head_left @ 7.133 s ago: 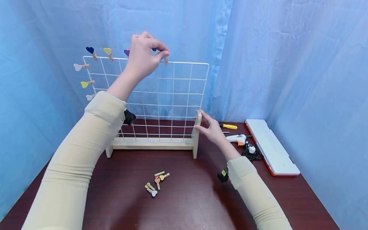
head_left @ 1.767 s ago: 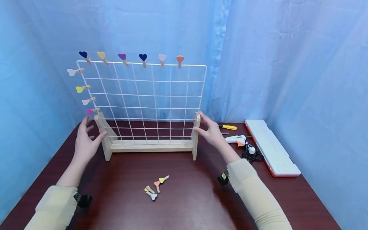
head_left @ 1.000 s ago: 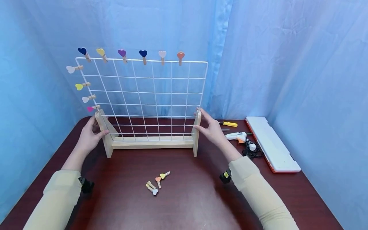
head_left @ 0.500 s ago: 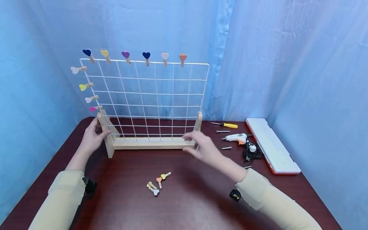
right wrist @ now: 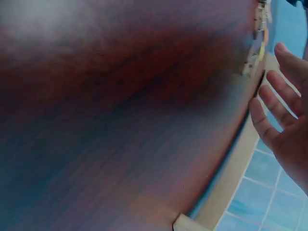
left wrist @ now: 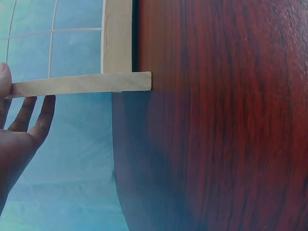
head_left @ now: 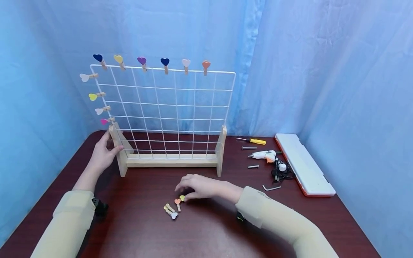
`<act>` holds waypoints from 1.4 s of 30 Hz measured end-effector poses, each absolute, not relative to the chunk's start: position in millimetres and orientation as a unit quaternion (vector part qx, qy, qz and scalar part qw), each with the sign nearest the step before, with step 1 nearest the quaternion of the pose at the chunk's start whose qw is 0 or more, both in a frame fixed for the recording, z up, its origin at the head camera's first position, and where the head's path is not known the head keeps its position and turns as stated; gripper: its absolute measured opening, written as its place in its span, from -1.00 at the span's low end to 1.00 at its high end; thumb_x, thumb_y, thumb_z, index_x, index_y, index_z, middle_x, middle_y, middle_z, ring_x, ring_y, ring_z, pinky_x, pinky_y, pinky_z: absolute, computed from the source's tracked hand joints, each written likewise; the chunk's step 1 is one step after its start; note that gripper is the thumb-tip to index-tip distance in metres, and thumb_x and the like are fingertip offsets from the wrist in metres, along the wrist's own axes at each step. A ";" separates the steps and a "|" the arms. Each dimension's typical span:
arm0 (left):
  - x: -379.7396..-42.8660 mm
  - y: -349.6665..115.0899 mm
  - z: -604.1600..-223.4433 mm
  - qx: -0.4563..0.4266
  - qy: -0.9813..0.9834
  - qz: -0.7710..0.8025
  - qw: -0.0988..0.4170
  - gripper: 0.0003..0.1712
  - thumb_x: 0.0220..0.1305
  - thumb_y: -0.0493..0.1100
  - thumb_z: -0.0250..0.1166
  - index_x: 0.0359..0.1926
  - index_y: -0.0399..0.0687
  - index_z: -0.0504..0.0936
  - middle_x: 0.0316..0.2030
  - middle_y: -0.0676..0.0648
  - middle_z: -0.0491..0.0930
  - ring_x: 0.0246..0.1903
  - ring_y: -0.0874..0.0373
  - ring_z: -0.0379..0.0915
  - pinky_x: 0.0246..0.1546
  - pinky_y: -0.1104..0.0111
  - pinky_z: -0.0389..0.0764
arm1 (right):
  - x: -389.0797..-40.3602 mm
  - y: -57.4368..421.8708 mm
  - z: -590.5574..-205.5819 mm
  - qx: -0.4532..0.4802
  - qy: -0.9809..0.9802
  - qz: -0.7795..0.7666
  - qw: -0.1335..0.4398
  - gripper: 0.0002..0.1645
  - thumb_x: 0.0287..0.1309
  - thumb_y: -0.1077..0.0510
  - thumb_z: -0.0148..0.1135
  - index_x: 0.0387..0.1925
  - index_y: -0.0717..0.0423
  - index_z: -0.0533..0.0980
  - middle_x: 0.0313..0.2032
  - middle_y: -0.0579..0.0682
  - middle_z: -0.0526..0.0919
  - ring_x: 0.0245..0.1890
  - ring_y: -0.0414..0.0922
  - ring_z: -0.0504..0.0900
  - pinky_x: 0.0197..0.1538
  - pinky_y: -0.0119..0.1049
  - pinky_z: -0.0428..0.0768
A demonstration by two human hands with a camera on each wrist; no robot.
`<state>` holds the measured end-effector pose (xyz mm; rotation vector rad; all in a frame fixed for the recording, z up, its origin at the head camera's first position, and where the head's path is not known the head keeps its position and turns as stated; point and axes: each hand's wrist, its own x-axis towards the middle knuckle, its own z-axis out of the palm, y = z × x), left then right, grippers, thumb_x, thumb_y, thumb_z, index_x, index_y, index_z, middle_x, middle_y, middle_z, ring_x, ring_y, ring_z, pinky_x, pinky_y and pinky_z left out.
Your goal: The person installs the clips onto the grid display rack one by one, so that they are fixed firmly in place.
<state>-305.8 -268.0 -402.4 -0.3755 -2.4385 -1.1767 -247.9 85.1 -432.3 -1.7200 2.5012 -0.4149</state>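
A white wire grid (head_left: 219,72) stands in a wooden stand (head_left: 171,163), heart clothespins along its top and left edges. My left hand (head_left: 102,156) holds the stand's left upright (head_left: 122,165); the left wrist view has thumb and fingers on opposite sides of that board (left wrist: 96,84). Over the table, my right hand (head_left: 201,186) reaches to the loose clothespins, fingers apart in the right wrist view. Its fingertips are right at a yellow-heart clothespin (head_left: 182,198), partly hidden by the hand. Beside that lie an orange-heart clothespin (head_left: 178,205), a white-heart clothespin (head_left: 174,215) and another yellow one (head_left: 168,207).
On the right of the table lie a yellow-handled screwdriver (head_left: 258,142), two bolts, a white glue gun (head_left: 264,154) with a black cord (head_left: 281,175), and a hex key (head_left: 272,188). A white and red case (head_left: 304,165) sits beyond. Blue curtains (head_left: 193,32) surround the table.
An orange-heart clothespin was added to the grid's top edge. My left hand came down and took hold of the left upright. My right hand left the right upright and moved toward the loose clothespins.
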 end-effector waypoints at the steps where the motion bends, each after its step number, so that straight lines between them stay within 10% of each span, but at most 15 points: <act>1: -305.7 -267.8 -401.9 -0.135 -0.874 -0.420 0.202 -0.28 0.13 -0.32 0.20 0.29 -0.07 0.13 0.08 -0.31 0.35 -0.01 -0.21 0.34 -0.19 -0.02 0.45 | -248.6 82.8 -433.7 -0.566 0.812 -0.132 0.048 -0.63 0.00 0.04 0.26 -0.10 -0.02 0.50 -0.29 -0.18 0.51 -0.24 -0.33 0.43 -0.12 -0.63 0.33; 16: -305.0 -268.0 -402.2 -0.143 -0.871 -0.424 0.204 -0.35 0.12 -0.34 0.21 0.24 -0.06 0.22 0.06 -0.29 0.38 -0.04 -0.17 0.36 -0.37 0.76 0.33 | -250.8 98.7 -414.4 -0.522 0.825 -0.217 0.021 -0.90 -0.02 0.07 0.28 -0.51 -0.12 0.49 -0.52 -0.34 0.49 -0.49 -0.44 0.43 -0.37 -0.59 0.42; 24: -305.9 -268.5 -401.8 -0.124 -0.882 -0.412 0.193 -0.34 0.11 -0.31 0.22 0.24 0.03 0.23 0.09 -0.23 0.36 -0.01 -0.10 0.34 -0.23 0.18 0.52 | -245.7 130.5 -312.3 -0.471 0.815 -0.326 -0.089 -0.96 0.00 0.10 0.26 -0.48 -0.07 0.54 -0.48 -0.28 0.58 -0.43 -0.38 0.51 -0.38 -0.41 0.51; 32: -303.8 -268.5 -399.6 -0.120 -0.882 -0.416 0.187 -0.37 0.13 -0.30 0.20 0.23 0.01 0.24 0.09 -0.22 0.36 0.00 -0.08 0.32 -0.21 0.18 0.51 | -238.2 151.5 -194.0 -0.419 0.727 -0.481 -0.256 -0.95 -0.13 0.52 0.16 -0.52 0.43 0.51 -0.52 0.15 0.59 -0.46 -0.10 0.54 -0.29 -0.31 0.54; 42: -305.0 -267.9 -399.9 -0.120 -0.883 -0.414 0.187 -0.36 0.13 -0.29 0.20 0.24 0.03 0.23 0.08 -0.23 0.37 -0.01 -0.09 0.34 -0.25 0.19 0.52 | -271.6 165.5 -133.1 -0.313 0.714 -0.524 -0.343 -0.97 -0.05 0.34 0.24 -0.50 0.26 0.59 -0.47 0.03 0.60 -0.47 -0.14 0.59 -0.26 -0.41 0.54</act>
